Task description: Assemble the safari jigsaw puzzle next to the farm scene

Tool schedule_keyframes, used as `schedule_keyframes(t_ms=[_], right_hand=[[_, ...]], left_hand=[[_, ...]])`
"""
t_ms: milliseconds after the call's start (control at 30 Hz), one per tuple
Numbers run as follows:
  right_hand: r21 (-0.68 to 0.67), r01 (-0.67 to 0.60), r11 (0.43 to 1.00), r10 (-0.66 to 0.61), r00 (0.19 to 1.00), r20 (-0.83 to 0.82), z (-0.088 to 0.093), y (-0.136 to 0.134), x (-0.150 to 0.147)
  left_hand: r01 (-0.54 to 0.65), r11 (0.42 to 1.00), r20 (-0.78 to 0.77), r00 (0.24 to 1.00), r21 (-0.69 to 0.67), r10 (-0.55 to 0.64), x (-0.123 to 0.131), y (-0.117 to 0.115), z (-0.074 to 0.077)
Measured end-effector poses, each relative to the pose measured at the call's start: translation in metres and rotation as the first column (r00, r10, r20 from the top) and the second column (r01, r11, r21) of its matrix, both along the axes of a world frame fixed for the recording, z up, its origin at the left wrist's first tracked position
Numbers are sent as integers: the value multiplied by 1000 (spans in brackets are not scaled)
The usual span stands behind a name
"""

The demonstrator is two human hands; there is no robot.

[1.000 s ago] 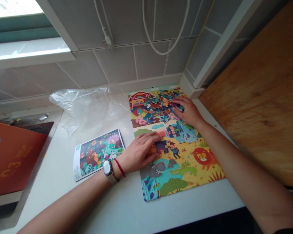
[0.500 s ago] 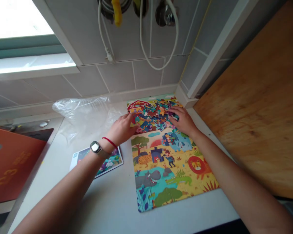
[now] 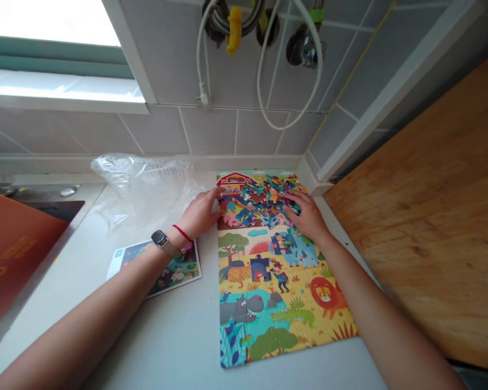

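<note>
A colourful animal puzzle (image 3: 268, 309) lies on the white counter, with a heap of loose pieces (image 3: 260, 200) on its far part. My left hand (image 3: 203, 212) rests at the heap's left edge, fingers apart, with nothing visible in it. At the right side of the heap, my right hand (image 3: 306, 215) has its fingers spread over the pieces and touches them. One dark blue piece with a red figure (image 3: 260, 268) lies on the puzzle's middle. A picture card (image 3: 179, 271) is partly hidden under my left forearm.
Behind my left hand lies a crumpled clear plastic bag (image 3: 142, 187). An orange box (image 3: 20, 249) stands at the far left. A wooden board (image 3: 435, 216) leans on the right. Cables and pipes hang on the tiled wall (image 3: 166, 130).
The view has shifted slightly. My left hand has moved a little away from the heap to the left edge of the puzzle. My right hand stays on the pieces.
</note>
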State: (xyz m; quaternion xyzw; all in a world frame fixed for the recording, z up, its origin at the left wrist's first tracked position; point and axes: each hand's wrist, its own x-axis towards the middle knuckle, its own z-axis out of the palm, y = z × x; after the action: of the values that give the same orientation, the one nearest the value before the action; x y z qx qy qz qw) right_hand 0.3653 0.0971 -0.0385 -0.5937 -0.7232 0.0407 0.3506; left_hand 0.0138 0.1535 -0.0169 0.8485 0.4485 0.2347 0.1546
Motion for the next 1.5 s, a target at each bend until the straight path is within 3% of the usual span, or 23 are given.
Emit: schedule_keyframes(t_ms=[467,567,700,900,1500], right_hand=[[10,-22,1000,22,1000,-6,-3,2,3],[15,-15,1000,15,1000,8,-2,2,2],[15,-23,1000,22,1000,12,-2,2,3],[26,-14,1000,13,1000,25,-3,3,4],[14,-11,1000,11,1000,17,0,1,1]], left_hand=[[-18,999,-325,946,-30,7,15,-32,23],[-29,999,-380,924,27,37,25,-53,26],[35,998,-441,897,56,-7,41,-95,36],[267,963,-457,854,-28,-250,57,-144,44],[331,941,-436,837,-77,-330,56,-138,47]])
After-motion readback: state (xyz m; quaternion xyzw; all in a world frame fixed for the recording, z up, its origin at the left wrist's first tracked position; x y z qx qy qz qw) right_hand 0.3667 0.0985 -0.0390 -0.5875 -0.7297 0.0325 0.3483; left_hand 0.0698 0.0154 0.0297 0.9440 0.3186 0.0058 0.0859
